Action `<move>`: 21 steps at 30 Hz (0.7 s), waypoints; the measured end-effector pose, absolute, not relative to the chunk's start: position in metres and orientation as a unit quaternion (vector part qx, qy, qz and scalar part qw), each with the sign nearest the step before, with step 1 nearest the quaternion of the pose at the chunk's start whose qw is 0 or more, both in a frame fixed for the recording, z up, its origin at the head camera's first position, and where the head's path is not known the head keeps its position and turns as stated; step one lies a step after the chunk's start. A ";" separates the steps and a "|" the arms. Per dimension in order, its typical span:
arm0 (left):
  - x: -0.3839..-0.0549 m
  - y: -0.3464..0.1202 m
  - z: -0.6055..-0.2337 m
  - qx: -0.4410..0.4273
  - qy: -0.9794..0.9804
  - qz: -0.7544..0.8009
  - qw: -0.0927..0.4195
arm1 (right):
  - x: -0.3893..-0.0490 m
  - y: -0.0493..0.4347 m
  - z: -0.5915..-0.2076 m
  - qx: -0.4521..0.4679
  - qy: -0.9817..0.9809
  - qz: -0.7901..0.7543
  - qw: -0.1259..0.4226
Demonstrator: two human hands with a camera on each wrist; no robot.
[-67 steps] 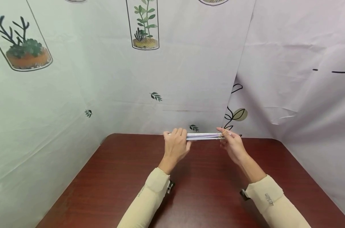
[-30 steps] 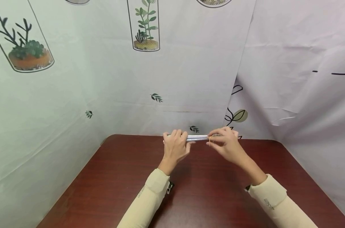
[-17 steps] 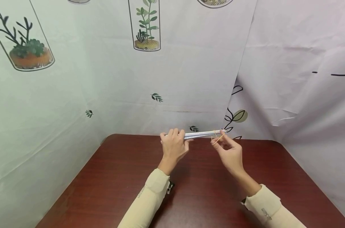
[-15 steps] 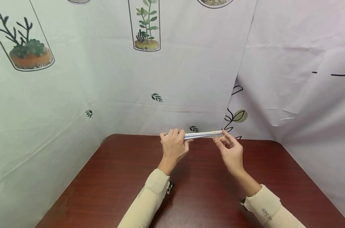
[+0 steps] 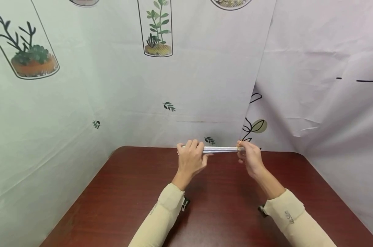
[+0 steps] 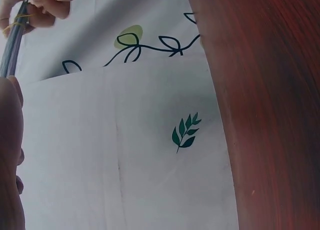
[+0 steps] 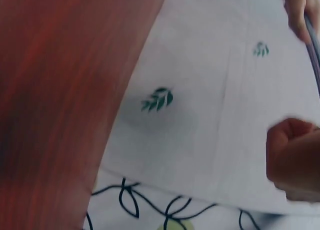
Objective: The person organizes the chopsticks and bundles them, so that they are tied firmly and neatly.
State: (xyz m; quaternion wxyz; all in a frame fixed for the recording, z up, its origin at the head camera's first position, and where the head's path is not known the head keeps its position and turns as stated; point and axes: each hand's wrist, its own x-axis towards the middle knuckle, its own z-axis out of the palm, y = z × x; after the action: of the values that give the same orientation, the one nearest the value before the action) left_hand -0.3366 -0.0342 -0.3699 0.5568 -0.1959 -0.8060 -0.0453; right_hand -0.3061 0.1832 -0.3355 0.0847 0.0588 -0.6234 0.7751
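Observation:
My left hand (image 5: 190, 159) grips one end of a bundle of thin, pale white, blue and purple sticks (image 5: 221, 149), held level above the table's far edge. Whether they are straws or some other rods is too small to tell. At the bundle's right end, my right hand (image 5: 252, 161) pinches a yellow rubber band (image 5: 239, 145). The left wrist view shows the rubber band (image 6: 19, 23) lying round the sticks (image 6: 11, 49), close to the right fingers (image 6: 50, 7). In the right wrist view, the right hand (image 7: 295, 160) hides its own fingertips.
A dark red-brown wooden table (image 5: 220, 212) lies beneath both forearms. Pale fabric (image 5: 205, 89) printed with plants hangs behind and on both sides, meeting the table's far edge. Dark devices are strapped under both cuffs.
The right hand stretched the rubber band in a loop below the stick ends, then rose and turned against them. The bundle has tilted back from a rightward rise to level. The left hand keeps its grip.

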 end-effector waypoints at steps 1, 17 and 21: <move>-0.337 -0.034 -0.370 -0.200 -0.806 -0.043 0.555 | -0.307 0.187 -0.333 0.066 -0.634 0.768 0.052; -0.336 -0.035 -0.371 -0.193 -0.826 -0.015 0.529 | -0.301 0.223 -0.329 0.261 -0.767 0.570 0.135; -0.333 -0.029 -0.370 -0.194 -0.831 -0.002 0.522 | -0.287 0.206 -0.326 0.236 -0.793 0.524 0.203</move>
State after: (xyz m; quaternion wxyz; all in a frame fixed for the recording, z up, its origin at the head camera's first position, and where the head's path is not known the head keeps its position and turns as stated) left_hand -0.3326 -0.0290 -0.3701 0.5216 -0.1938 -0.8309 -0.0016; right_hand -0.2869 0.2056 -0.3257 0.2026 0.2364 -0.7927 0.5240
